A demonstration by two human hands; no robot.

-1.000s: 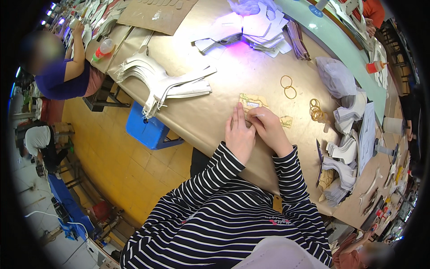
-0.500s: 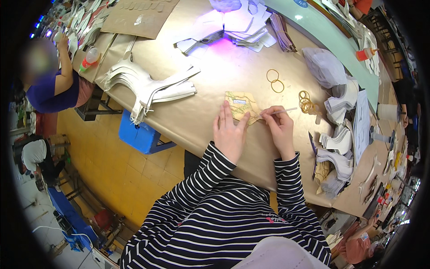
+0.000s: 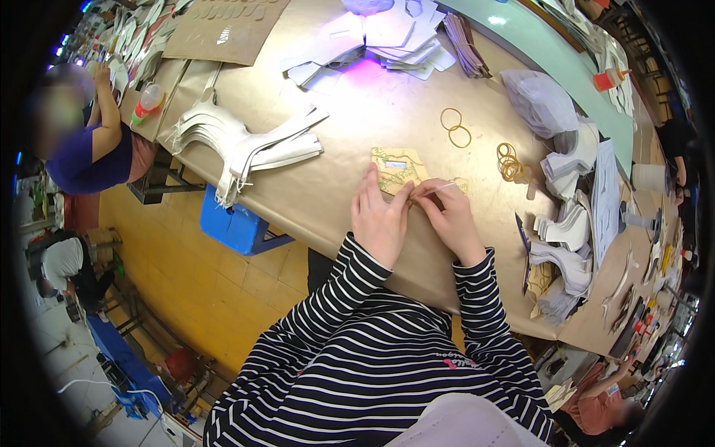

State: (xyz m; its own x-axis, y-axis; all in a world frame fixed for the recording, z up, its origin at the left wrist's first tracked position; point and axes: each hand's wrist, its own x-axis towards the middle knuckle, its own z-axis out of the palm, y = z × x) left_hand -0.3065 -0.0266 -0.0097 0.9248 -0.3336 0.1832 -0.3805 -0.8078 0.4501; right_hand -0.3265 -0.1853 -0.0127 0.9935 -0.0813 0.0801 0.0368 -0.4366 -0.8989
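Note:
A flat yellow patterned piece [image 3: 398,165] with a small pale label-like rectangle lies on the brown-covered table in front of me. My left hand [image 3: 378,222] rests at its lower left edge, fingers stretched out, the thumb reaching toward my right fingertips. In a pinch, my right hand [image 3: 453,220] holds a thin pale stick [image 3: 441,187] that slants up and right. Both hands' fingertips nearly meet at the piece's lower edge, and what lies between them is too small to make out. A bit of yellow material [image 3: 462,183] shows beyond my right hand.
Yellow rings [image 3: 456,135] and a ring pile [image 3: 509,165] lie to the right. White curved pieces [image 3: 238,145] are stacked at left, more [image 3: 395,37] under the bright light. A translucent bag [image 3: 536,104] stands right. A blue stool [image 3: 231,223] and a co-worker [image 3: 89,149] are at left.
My right hand has moved left toward my left thumb, and its stick now points up and right at a steeper slant. The left hand has barely shifted.

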